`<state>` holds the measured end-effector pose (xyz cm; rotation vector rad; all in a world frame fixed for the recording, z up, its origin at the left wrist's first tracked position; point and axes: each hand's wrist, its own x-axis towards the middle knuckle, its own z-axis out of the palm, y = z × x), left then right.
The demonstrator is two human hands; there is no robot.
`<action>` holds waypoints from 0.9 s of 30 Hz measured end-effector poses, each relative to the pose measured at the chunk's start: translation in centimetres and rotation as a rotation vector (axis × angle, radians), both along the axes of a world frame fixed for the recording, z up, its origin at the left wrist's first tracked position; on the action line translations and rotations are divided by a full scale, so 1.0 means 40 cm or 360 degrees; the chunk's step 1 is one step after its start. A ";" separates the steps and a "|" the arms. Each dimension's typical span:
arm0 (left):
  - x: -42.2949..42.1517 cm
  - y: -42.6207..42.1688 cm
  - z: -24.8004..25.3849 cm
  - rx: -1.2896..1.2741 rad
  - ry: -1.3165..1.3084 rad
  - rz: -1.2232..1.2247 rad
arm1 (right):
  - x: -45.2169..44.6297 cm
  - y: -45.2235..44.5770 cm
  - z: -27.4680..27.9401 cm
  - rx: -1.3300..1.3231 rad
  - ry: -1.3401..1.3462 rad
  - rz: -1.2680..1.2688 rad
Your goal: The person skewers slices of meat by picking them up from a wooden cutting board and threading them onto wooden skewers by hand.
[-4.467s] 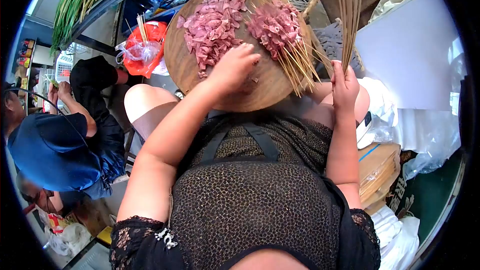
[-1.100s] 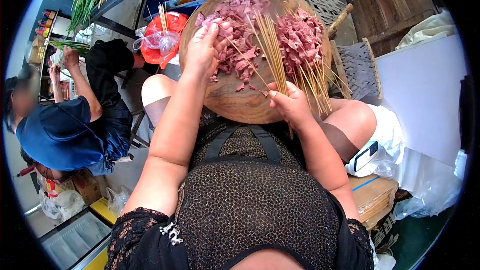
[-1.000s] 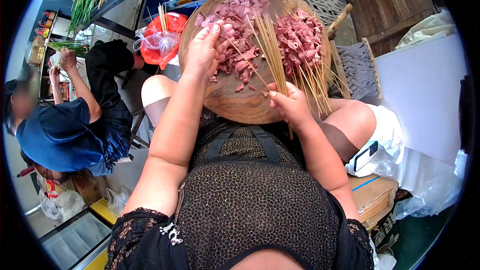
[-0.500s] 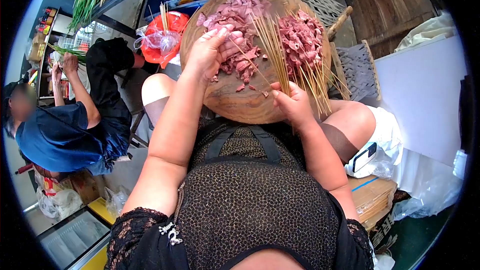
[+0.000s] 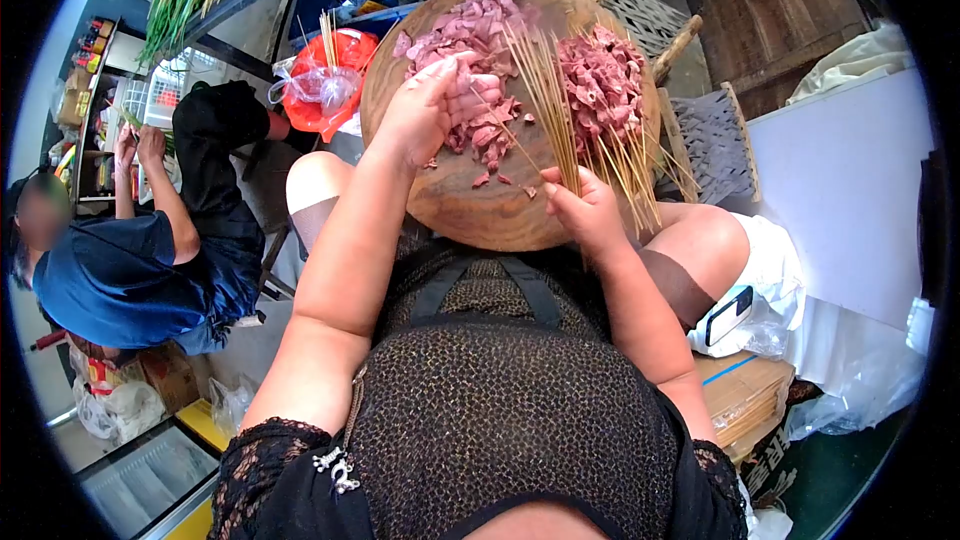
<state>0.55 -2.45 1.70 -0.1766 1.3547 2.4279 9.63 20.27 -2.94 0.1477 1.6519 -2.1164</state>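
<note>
A heap of sliced pink meat (image 5: 490, 25) lies on the round wooden board (image 5: 455, 205) over my knees. My left hand (image 5: 428, 105) is above the heap's near left side, palm turned inward, fingers apart and slightly bent. Nothing distinct shows in its grasp. In my right hand (image 5: 585, 208), at the board's near edge, is a bundle of thin wooden skewers (image 5: 548, 90) pointing away. A single skewer (image 5: 515, 140) slants out from that hand, its tip close to my left fingers. Beside the bundle, meat-loaded skewers (image 5: 603, 80) are piled, bare ends toward me.
Left of the board sits a red plastic bag (image 5: 325, 90) with skewers upright in it. A person in dark blue (image 5: 125, 270) sits further left, handling something green. Woven stools (image 5: 715, 135) stand right. A phone (image 5: 729, 314) rests by my right knee.
Both my hands stay almost in place, the left fingers shifting slightly by the skewer tip. The other person's hands have come down and the long green stalks there no longer show.
</note>
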 end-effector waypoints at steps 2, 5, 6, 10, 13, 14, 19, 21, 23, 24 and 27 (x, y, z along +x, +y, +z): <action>-0.008 -0.008 -0.008 -0.0068 0.0030 -0.0004 | 0.000 -0.005 0.011 0.0009 -0.0009 -0.0019; -0.013 -0.009 -0.001 -0.0132 0.0015 0.0017 | 0.000 -0.006 0.006 0.0011 0.0005 -0.0020; -0.013 -0.008 -0.001 -0.0127 0.0027 0.0021 | 0.002 -0.005 0.004 0.0012 -0.0002 -0.0021; -0.009 0.007 -0.015 -0.0117 0.0044 0.0042 | -0.002 -0.002 0.001 0.0018 -0.0056 -0.0014; -0.006 0.015 -0.021 -0.0099 0.0035 0.0041 | 0.001 -0.005 -0.004 -0.0019 0.0014 -0.0064; -0.005 0.017 -0.021 -0.0059 0.0003 0.0023 | 0.003 -0.004 -0.003 -0.0007 0.0016 -0.0057; -0.008 0.018 -0.010 -0.0036 -0.0004 -0.0050 | 0.005 -0.007 -0.011 -0.0096 -0.0044 -0.0034; 0.003 0.026 -0.014 0.0008 -0.0081 -0.0101 | 0.011 -0.014 -0.022 -0.0130 -0.0082 -0.0057; 0.017 0.037 -0.042 -0.0010 -0.0100 -0.0125 | 0.007 -0.018 -0.015 -0.0129 -0.0060 -0.0078; 0.023 0.045 -0.053 -0.0028 -0.0098 -0.0146 | 0.007 -0.019 -0.012 -0.0131 -0.0081 -0.0096; 0.061 0.082 -0.076 -0.0138 -0.0171 -0.0158 | 0.006 -0.020 -0.030 -0.0162 -0.0056 -0.0091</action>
